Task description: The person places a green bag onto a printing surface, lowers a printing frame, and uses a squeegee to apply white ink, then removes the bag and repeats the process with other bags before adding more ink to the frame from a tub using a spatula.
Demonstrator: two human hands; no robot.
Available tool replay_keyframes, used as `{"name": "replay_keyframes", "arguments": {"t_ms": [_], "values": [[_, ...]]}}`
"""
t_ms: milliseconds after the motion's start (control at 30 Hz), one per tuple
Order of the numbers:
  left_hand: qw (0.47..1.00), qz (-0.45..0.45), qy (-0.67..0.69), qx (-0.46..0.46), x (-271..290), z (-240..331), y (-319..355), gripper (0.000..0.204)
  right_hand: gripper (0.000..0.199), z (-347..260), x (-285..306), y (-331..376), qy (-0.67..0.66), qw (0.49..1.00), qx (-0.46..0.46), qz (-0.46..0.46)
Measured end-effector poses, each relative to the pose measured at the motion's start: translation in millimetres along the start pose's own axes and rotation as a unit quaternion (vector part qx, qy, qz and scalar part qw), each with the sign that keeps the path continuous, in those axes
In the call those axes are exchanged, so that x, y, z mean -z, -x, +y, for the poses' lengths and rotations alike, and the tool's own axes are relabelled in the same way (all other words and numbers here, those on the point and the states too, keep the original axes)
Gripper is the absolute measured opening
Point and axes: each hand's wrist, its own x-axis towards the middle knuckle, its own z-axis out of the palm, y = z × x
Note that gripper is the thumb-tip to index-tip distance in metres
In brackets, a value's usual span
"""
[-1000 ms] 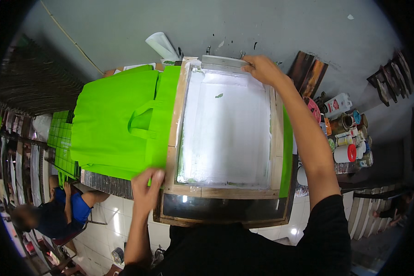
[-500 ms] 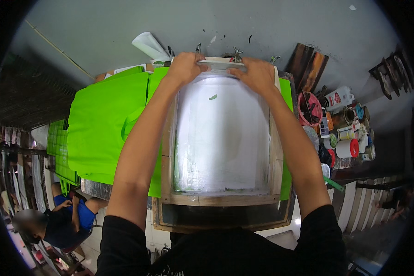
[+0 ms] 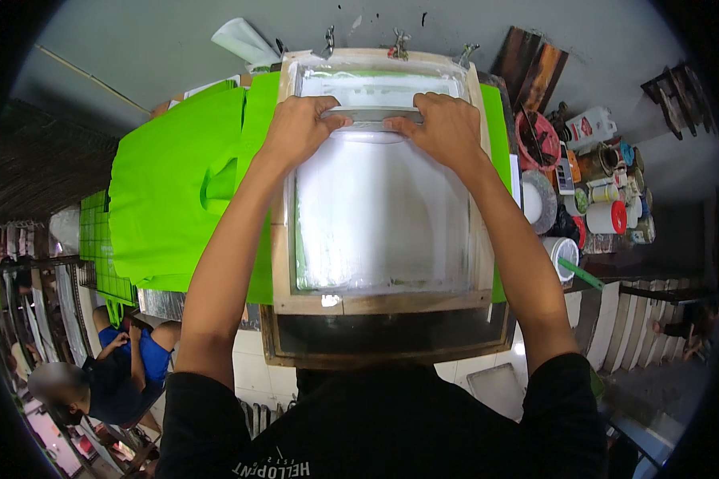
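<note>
Both my hands grip a pale squeegee (image 3: pixel 369 118) lying crosswise on a printing screen. My left hand (image 3: pixel 302 128) is closed round its left end, thumb toward me. At the other end, my right hand (image 3: pixel 446 128) holds it the same way. White ink (image 3: pixel 367 138) is gathered along the squeegee's near edge. The screen's mesh (image 3: pixel 375 231) is coated white and shiny, inside a wooden frame (image 3: pixel 383 304). Bright green fabric shows beneath the frame on both sides. Metal clamps (image 3: pixel 398 44) stand at the frame's far edge.
Green fabric bags (image 3: pixel 168 191) are stacked at the left. To the right are a pink basin (image 3: pixel 538 140), a white jug (image 3: pixel 591 125), several jars, a phone (image 3: pixel 566 180) and a white tub (image 3: pixel 563 257) with a green stick. A seated person (image 3: pixel 120 375) is at the lower left.
Both hands have drawn the squeegee from the screen's far edge toward me. A strip of mesh now shows beyond it. The whole view has shifted slightly as well.
</note>
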Motion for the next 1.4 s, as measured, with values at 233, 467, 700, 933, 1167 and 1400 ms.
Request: {"name": "replay_keyframes", "arguments": {"t_ms": [233, 467, 700, 933, 1167, 1400], "values": [[0.999, -0.037, 0.008, 0.019, 2, 25, 65, 0.033, 0.057, -25, 12, 62, -0.024, 1.000, 0.010, 0.004], [0.999, -0.027, 0.042, 0.004, 2, 48, 143, 0.026, 0.051, -55, 34, 133, -0.040, 0.999, 0.019, -0.016], [0.998, -0.035, 0.038, -0.028, -2, 65, 213, 0.021, 0.044, -80, 45, 200, -0.045, 0.999, 0.020, -0.014], [0.999, 0.007, 0.020, -0.050, -12, 51, 249, 0.070, 0.030, -84, 40, 225, -0.030, 0.997, 0.043, 0.050], [0.982, 0.167, -0.069, -0.056, -25, 11, 284, 0.133, 0.031, -76, 55, 220, -0.084, 0.990, 0.063, 0.097], [0.928, 0.353, 0.038, -0.109, 57, 73, 229, 0.135, 0.027, -78, 164, 151, -0.019, 0.955, 0.135, 0.262]]}}
